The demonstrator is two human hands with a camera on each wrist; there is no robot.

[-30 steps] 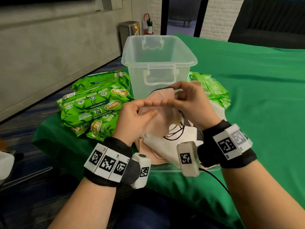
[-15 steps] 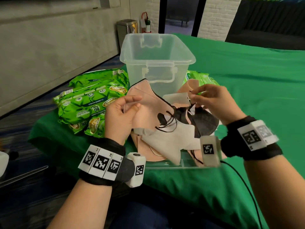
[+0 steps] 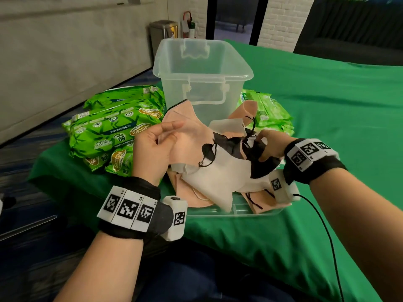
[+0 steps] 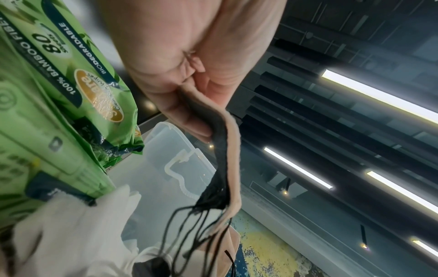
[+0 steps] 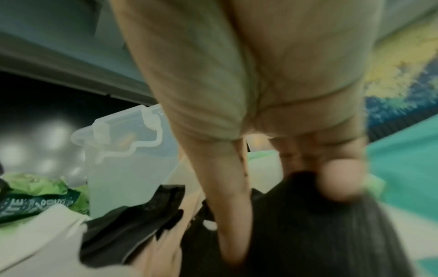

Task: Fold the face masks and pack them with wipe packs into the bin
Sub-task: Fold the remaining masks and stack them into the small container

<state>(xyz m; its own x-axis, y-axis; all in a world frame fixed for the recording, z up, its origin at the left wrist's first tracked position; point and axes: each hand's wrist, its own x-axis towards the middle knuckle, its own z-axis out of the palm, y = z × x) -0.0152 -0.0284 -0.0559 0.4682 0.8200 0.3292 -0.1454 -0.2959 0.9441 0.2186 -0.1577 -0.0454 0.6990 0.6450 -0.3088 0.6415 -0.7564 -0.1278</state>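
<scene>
Head view: the left hand holds a pink face mask up in front of the clear bin, its grip clamped on the mask's left edge with thumb above and fingers behind. The right hand reaches down into a heap of masks, its fingers curled round a black mask. The heap, white, pink and black with black ear loops, lies in a clear tray on the green-covered desk, just in front of the bin. Dark green wipe packs are piled left of the bin, and paler green packs lie at its right.

Left wrist view: the fingers pinch the folded edge of the pink face mask, black lining and loops hanging below. The wipe packs fill the left side and the bin sits beyond.

Right wrist view: blurred; the fingers press down onto the black mask, and how tightly the grip holds it is hard to tell here. The bin stands to the left
</scene>
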